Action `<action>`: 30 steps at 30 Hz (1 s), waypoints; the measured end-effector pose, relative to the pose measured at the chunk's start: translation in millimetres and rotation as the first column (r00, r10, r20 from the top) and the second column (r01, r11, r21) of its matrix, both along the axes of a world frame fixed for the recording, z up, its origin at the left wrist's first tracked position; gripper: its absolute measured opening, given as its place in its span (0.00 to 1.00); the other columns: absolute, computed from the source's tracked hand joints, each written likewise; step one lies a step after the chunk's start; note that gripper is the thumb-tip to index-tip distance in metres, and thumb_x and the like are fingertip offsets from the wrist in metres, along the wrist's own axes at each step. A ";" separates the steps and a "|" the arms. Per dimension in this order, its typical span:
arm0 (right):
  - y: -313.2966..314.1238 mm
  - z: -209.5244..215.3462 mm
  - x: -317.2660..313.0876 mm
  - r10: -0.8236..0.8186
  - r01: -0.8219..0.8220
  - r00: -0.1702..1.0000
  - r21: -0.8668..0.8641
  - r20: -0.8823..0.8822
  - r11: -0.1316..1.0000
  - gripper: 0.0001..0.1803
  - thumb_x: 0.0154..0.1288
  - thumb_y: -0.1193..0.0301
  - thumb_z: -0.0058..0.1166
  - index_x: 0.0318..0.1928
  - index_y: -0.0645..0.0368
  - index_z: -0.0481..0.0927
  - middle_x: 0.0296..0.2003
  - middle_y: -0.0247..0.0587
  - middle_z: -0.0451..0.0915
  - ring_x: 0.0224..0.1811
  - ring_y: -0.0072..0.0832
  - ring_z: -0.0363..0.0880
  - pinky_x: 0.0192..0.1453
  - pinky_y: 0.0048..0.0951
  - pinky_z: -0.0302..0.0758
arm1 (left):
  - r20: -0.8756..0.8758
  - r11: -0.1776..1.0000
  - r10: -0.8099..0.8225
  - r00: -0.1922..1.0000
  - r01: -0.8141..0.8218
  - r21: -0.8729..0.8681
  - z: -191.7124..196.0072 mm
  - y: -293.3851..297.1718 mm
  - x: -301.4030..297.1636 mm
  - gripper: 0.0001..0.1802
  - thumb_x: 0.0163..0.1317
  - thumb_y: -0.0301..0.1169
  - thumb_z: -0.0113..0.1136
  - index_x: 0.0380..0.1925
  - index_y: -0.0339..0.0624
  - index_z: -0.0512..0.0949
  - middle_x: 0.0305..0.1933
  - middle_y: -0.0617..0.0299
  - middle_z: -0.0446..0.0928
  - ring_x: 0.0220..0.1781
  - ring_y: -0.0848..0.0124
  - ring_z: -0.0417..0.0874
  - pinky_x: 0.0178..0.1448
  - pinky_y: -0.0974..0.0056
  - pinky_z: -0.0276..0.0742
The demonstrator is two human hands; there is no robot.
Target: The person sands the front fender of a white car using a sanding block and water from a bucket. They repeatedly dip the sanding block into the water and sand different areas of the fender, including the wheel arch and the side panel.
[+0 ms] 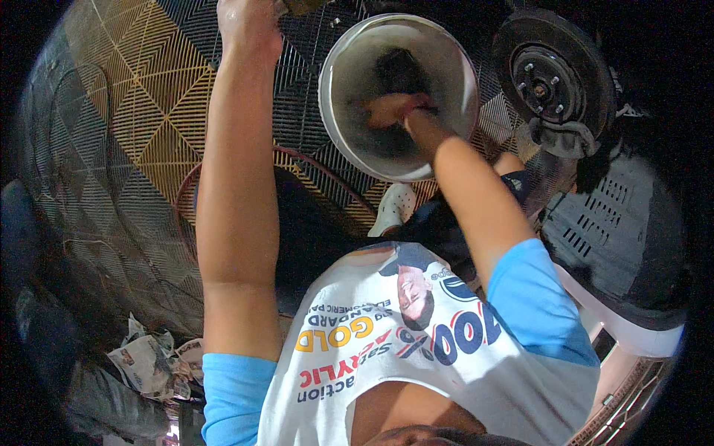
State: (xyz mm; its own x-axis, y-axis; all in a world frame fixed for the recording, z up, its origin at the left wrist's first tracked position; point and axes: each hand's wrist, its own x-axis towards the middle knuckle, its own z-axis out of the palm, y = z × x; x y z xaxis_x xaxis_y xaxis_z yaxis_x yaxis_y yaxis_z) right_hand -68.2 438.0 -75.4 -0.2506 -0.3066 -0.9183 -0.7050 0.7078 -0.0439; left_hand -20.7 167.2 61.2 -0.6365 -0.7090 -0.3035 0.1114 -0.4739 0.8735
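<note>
My right hand (392,110) reaches down inside a round white bucket (325,93), with a dark reddish band round the wrist. Its fingers blur into the shadow, so whether they hold anything is unclear. Beside that hand, a dark patch (401,68) in the bucket cannot be made out. Stretched far forward, my left hand (249,16) is cut off by the upper edge of the view, and its fingers are out of sight. Right next to it is the edge of an olive-brown object (303,6) of a kind I cannot tell.
A brake disc on a wheel hub (541,89) with bare studs stands right of the bucket. Below it lies a dark slotted panel (606,215). Patterned slatted floor tiles (141,89) spread left, with a thin reddish hose (316,165) across them. Crumpled newspaper (145,360) lies lower left.
</note>
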 end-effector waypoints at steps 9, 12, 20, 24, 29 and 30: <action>66.6 118.4 -31.4 -0.604 0.711 0.693 -0.515 0.394 0.480 0.43 0.68 0.54 0.75 0.75 0.63 0.75 0.66 0.42 0.84 0.64 0.30 0.83 0.72 0.37 0.78 | -0.083 0.993 -0.024 0.996 0.033 0.116 8.2 3.8 -8.0 0.18 0.66 0.23 0.67 0.56 0.38 0.82 0.46 0.59 0.86 0.43 0.65 0.87 0.50 0.57 0.82; 67.8 146.0 -26.8 -0.624 0.878 0.471 -0.396 0.624 0.268 0.43 0.71 0.53 0.73 0.78 0.61 0.72 0.68 0.43 0.83 0.69 0.35 0.80 0.76 0.38 0.74 | -0.143 0.996 -0.027 0.989 0.039 0.083 4.9 4.6 -6.6 0.18 0.66 0.23 0.67 0.56 0.38 0.82 0.45 0.59 0.86 0.42 0.64 0.87 0.49 0.57 0.82; 89.7 165.3 -26.2 -0.567 0.967 0.144 -0.238 0.811 -0.095 0.37 0.74 0.71 0.65 0.79 0.63 0.67 0.70 0.42 0.79 0.70 0.30 0.77 0.77 0.35 0.71 | 0.012 0.997 -0.038 0.999 0.037 0.064 4.2 -3.2 -8.4 0.17 0.66 0.24 0.67 0.55 0.37 0.83 0.47 0.59 0.86 0.46 0.64 0.87 0.50 0.58 0.82; 86.2 170.5 -23.8 -0.573 0.945 0.162 -0.294 0.803 -0.145 0.36 0.75 0.72 0.61 0.79 0.65 0.66 0.71 0.43 0.78 0.71 0.34 0.77 0.79 0.38 0.71 | -0.068 0.999 -0.023 0.997 0.024 0.026 -5.0 -6.3 -7.2 0.17 0.67 0.25 0.66 0.55 0.37 0.83 0.47 0.59 0.87 0.46 0.64 0.88 0.50 0.59 0.82; 90.9 140.0 -24.7 -0.606 0.343 0.793 -0.776 -0.063 0.529 0.35 0.78 0.68 0.58 0.78 0.68 0.63 0.70 0.58 0.77 0.71 0.55 0.76 0.77 0.46 0.72 | 0.000 0.995 -0.070 0.998 0.070 0.077 1.1 -6.1 -8.0 0.16 0.67 0.23 0.65 0.54 0.38 0.83 0.48 0.60 0.87 0.45 0.65 0.87 0.49 0.59 0.82; 86.9 138.4 -21.3 -0.472 0.138 0.830 -0.711 -0.296 0.689 0.34 0.79 0.67 0.57 0.78 0.67 0.63 0.71 0.62 0.76 0.72 0.59 0.74 0.77 0.47 0.72 | 0.015 0.995 -0.050 0.999 0.048 0.083 1.3 -5.2 -8.5 0.15 0.67 0.23 0.65 0.54 0.38 0.84 0.46 0.61 0.87 0.43 0.67 0.86 0.47 0.60 0.81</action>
State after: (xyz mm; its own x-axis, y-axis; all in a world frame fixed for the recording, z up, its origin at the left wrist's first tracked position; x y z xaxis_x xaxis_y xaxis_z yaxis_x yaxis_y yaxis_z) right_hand -89.5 524.9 62.9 -0.7462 -0.5978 -0.2930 -0.5115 0.7965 -0.3224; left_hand -29.1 162.0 62.5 -0.6640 -0.6493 -0.3708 0.0714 -0.5487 0.8329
